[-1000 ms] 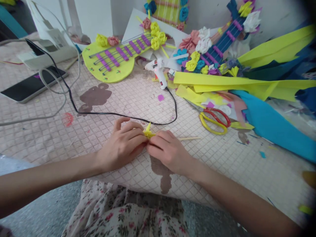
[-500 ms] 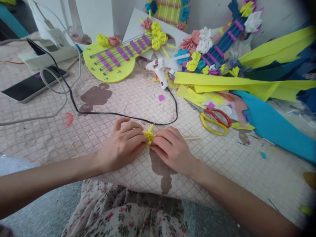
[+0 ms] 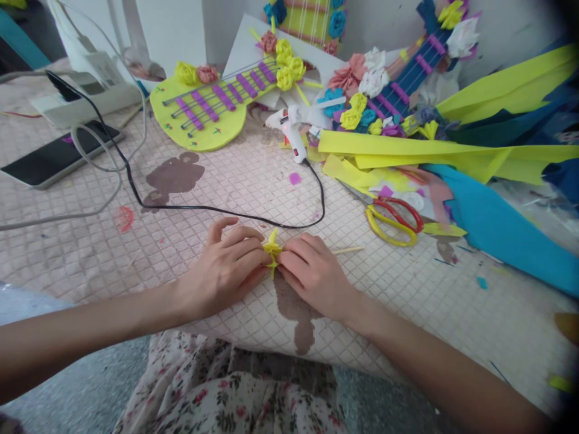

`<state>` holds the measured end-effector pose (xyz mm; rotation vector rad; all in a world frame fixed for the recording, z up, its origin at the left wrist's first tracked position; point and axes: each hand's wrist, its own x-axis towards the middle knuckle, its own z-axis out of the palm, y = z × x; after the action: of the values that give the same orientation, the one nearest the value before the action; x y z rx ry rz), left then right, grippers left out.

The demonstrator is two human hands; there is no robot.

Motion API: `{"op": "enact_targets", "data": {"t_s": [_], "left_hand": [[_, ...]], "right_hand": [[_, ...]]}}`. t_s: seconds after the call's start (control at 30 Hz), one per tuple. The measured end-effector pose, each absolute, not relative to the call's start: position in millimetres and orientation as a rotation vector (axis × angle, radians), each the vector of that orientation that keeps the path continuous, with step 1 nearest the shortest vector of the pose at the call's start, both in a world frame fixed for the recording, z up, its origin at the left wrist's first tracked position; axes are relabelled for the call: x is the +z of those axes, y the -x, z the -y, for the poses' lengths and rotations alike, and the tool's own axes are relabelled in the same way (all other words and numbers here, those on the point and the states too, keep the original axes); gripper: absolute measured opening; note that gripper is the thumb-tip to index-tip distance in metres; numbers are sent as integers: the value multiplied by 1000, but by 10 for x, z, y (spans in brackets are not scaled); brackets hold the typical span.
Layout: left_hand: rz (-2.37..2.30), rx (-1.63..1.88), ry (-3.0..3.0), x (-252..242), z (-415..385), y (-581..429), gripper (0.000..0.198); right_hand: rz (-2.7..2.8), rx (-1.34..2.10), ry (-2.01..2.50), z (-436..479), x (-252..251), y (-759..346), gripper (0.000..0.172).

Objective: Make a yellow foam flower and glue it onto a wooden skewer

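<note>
Between my two hands is a small yellow paper flower [image 3: 272,248], its pointed petals sticking up and down past my fingertips. My left hand [image 3: 230,262] pinches it from the left, thumb hidden beneath the fingers. From the other side my right hand [image 3: 316,271] grips it with closed fingers. A thin wooden stick [image 3: 348,249] juts out to the right behind my right hand; its other end is hidden, so I cannot tell whether it joins the flower. Both hands rest low over the quilted tablecloth [image 3: 217,187].
A white glue gun [image 3: 294,135] stands ahead, its black cord [image 3: 217,208] looping in front of my hands. Scissors [image 3: 393,222] lie to the right beside yellow and blue paper [image 3: 497,223]. A yellow paper guitar [image 3: 208,126] and a phone [image 3: 54,157] lie further back.
The yellow flower has turned slightly between my fingers, its upper petal shifting a little to the left. The stick's visible end has tilted up slightly. Both hands stay almost in place.
</note>
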<state>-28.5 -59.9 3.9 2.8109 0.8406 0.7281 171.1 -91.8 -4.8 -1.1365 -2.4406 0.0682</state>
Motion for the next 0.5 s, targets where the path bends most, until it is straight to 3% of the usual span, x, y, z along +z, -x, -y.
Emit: {"op": "enact_targets", "data": {"t_s": [0.5], "left_hand": [[-823,722,-2876,23,622,244,10]], "right_hand": [[2503,72,1136,928,-36,-1744,21]]}}
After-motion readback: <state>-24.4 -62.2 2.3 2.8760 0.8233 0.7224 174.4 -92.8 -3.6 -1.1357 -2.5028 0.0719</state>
